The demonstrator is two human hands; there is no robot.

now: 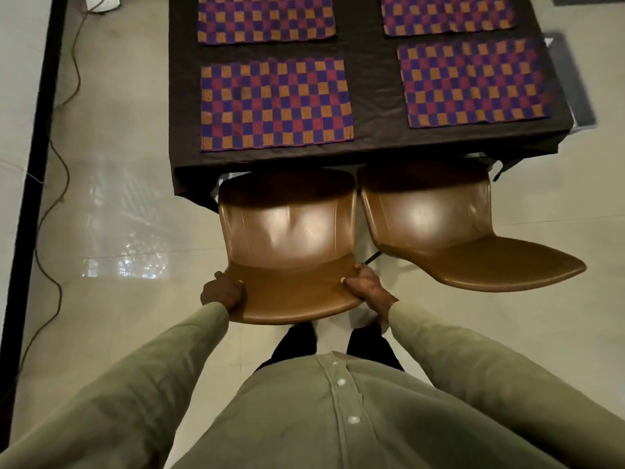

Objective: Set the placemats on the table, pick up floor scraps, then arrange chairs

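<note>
A brown plastic chair (287, 231) stands at the near edge of the table (372, 96), its seat front tucked under the dark cloth. My left hand (221, 292) grips the left side of its backrest. My right hand (367, 287) grips the right side, thumb on top. A second brown chair (439, 225) stands to the right, angled away, its seat front also under the table edge. Several checkered orange, red and purple placemats lie flat on the table, the nearest ones at left (275, 103) and right (473, 81).
A thin cable (54, 204) snakes over the pale tiled floor at the left, beside a black strip (32, 164) along a wall. A grey box (571, 82) sits on the floor right of the table. My feet stand just behind the held chair.
</note>
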